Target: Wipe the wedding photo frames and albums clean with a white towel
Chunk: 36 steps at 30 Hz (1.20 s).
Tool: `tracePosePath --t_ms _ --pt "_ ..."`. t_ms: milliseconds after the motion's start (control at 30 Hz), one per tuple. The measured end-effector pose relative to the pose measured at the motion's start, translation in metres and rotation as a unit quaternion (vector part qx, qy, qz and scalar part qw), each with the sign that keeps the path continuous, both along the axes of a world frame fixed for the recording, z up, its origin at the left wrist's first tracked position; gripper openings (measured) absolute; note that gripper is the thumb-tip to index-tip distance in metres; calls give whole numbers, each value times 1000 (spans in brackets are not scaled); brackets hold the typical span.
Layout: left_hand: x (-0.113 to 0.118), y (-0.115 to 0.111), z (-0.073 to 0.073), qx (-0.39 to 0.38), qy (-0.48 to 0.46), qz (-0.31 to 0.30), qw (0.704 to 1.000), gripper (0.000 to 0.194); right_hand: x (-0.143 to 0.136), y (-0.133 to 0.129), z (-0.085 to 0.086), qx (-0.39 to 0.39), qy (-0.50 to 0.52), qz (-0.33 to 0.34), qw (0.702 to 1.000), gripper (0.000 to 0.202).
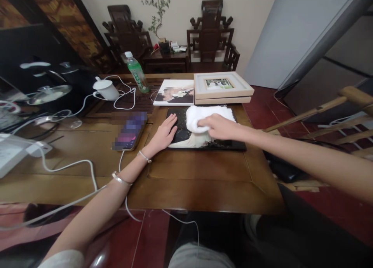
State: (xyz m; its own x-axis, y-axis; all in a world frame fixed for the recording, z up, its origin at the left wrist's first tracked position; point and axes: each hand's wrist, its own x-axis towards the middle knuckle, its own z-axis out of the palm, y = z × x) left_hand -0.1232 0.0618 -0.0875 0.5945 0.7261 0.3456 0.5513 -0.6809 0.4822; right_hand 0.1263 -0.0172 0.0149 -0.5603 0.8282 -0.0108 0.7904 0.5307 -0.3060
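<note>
A dark photo panel with a pale figure printed on it lies flat on the wooden table. My left hand rests on its left edge, fingers stretched out and holding nothing. Bunched in my right hand is a white cloth, pressed onto the panel's upper middle part. The cloth covers much of the picture. Just behind the panel lie a white-edged photo print and, to its right, a stack of light wooden picture frames.
A phone on a white cable lies left of my left hand. Farther back stand a green-labelled bottle and a white lidded cup. White cords cross the table's left side. A wooden chair stands at the right.
</note>
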Motion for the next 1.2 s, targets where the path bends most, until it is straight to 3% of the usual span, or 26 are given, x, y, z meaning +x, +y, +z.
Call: tracePosePath --t_ms 167,333,433,533,700,833,1000,1200 --pt "-1 0 1 3 0 -3 1000 53 3 52 6 13 5 -1 1000 47" --pt "-1 -1 2 6 -1 -5 1000 54 -6 58 8 16 -20 -26 999 46" --pt "-1 -2 3 4 0 -2 1000 53 -15 35 1 20 -30 -44 998 45" --pt "0 -2 3 1 4 4 1000 53 -24 -5 -3 3 -24 -45 999 48" --pt "1 -3 2 3 -2 9 1000 53 -37 -78 2 -52 -23 19 998 49" --pt "2 -3 1 5 -19 3 1000 53 -43 -105 5 -65 -18 51 996 45" --pt "2 -3 2 -2 -25 2 1000 52 -39 -88 5 -86 37 31 995 43" --pt "2 -3 3 -13 -15 1 1000 52 -33 -29 9 -53 30 9 998 36"
